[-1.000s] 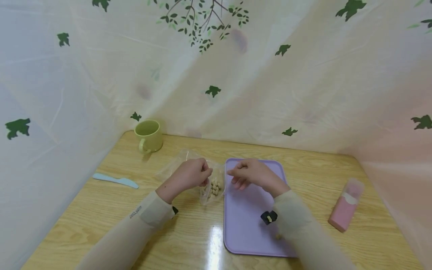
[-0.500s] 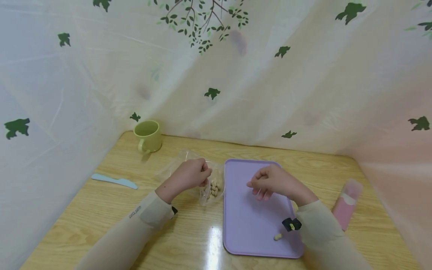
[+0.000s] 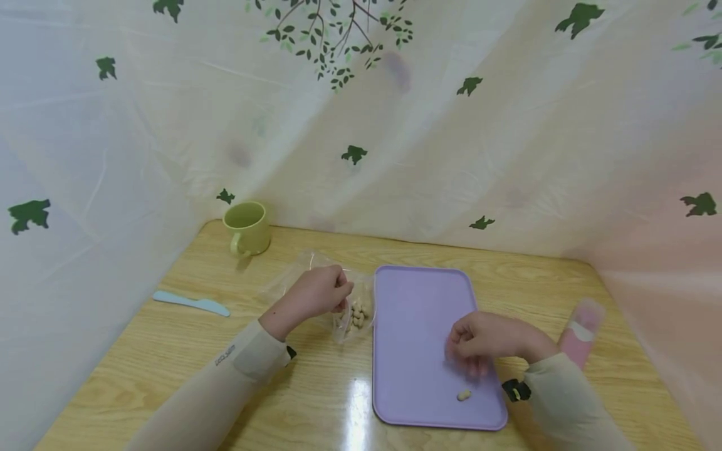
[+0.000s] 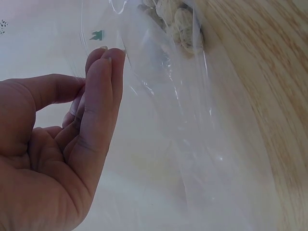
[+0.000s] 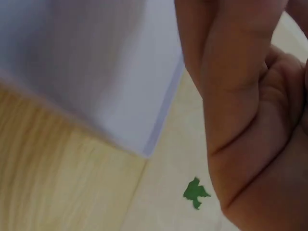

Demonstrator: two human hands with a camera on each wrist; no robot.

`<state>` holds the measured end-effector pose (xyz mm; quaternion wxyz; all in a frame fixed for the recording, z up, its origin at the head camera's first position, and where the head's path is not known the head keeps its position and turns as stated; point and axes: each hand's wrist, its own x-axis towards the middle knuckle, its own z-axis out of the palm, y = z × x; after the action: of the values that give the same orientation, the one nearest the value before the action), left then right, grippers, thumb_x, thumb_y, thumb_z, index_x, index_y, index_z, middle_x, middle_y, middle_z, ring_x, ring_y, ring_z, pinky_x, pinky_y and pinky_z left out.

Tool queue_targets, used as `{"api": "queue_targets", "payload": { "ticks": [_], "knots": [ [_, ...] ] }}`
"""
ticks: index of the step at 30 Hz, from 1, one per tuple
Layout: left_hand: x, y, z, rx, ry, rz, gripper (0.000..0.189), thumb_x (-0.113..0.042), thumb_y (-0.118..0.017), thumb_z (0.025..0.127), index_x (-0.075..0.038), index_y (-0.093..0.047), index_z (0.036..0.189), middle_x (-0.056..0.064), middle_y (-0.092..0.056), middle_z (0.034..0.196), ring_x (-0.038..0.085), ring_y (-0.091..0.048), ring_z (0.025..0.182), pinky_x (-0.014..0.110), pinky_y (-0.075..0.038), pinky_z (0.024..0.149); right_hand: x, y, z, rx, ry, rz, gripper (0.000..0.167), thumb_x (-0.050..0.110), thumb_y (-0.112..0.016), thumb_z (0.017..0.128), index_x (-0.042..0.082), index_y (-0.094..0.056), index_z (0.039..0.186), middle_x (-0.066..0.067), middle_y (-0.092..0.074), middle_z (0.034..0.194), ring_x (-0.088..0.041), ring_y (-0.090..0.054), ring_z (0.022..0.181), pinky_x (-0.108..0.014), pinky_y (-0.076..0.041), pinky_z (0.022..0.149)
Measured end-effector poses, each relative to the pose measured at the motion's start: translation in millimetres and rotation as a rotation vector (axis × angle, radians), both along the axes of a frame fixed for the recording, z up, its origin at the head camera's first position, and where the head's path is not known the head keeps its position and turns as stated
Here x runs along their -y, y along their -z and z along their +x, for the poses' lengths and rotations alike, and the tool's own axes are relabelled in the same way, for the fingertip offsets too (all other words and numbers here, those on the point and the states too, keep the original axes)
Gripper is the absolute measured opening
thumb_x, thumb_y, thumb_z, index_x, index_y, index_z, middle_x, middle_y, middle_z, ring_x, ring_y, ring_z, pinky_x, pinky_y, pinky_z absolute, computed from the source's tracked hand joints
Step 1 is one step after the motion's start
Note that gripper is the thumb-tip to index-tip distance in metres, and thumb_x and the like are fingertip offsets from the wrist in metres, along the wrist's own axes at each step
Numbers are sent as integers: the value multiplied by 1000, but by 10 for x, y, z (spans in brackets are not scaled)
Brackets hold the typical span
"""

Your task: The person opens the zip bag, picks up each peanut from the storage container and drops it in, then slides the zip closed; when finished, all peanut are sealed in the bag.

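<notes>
My left hand [image 3: 319, 289] pinches the edge of a clear plastic bag [image 3: 293, 275] between thumb and fingers. Several peanuts [image 3: 358, 315] lie inside that bag; in the left wrist view, peanuts [image 4: 185, 31] show through the film near the top. My right hand [image 3: 491, 338] hangs over the right side of a purple tray [image 3: 420, 351], its fingers bent and blurred. Whether anything is between those fingertips cannot be seen; the right wrist view cuts them off. One peanut [image 3: 464, 395] rests on the tray, just in front of the right hand.
A green mug [image 3: 248, 228] stands at the table's back left. Nearer lies a light blue plastic knife [image 3: 192, 302]. A pink container with a clear cap [image 3: 581, 335] is at the right, partly behind the right forearm. A printed curtain [image 3: 417, 138] encloses the table.
My right hand has moved from beside the bag rightward and nearer over the tray, uncovering the peanut there. The left hand and the bag have stayed put.
</notes>
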<state>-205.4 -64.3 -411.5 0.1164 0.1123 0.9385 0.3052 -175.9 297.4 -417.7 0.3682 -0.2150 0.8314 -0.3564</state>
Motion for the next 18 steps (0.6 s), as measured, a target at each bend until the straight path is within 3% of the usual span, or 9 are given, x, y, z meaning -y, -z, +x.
{"api": "queue_targets", "payload": {
  "ticks": [6,12,18],
  "knots": [
    [-5,15,-2,-3,6,2,22,-29,-60,110,-12,-64,95,-1,-71,80,15,-66,71,29,-51,65,-75,110,72,131,-9,61,7,6,-77,85,2,-71,86,-4,-72,69,-8,-65,54,-18,-52,48],
    [-9,24,-5,-1,5,-2,22,-28,-60,110,-12,-63,96,-1,-72,80,14,-67,71,28,-51,65,-40,151,134,143,11,118,21,14,-89,82,6,-69,80,-7,-75,68,-7,-65,51,-17,-50,46],
    [-12,27,-1,-4,-2,-5,22,-28,-60,110,-12,-63,95,-1,-72,80,14,-67,70,28,-51,64,38,168,212,156,-9,124,21,17,-88,84,6,-72,77,-9,-77,69,-6,-66,49,-17,-50,45]
  ]
}}
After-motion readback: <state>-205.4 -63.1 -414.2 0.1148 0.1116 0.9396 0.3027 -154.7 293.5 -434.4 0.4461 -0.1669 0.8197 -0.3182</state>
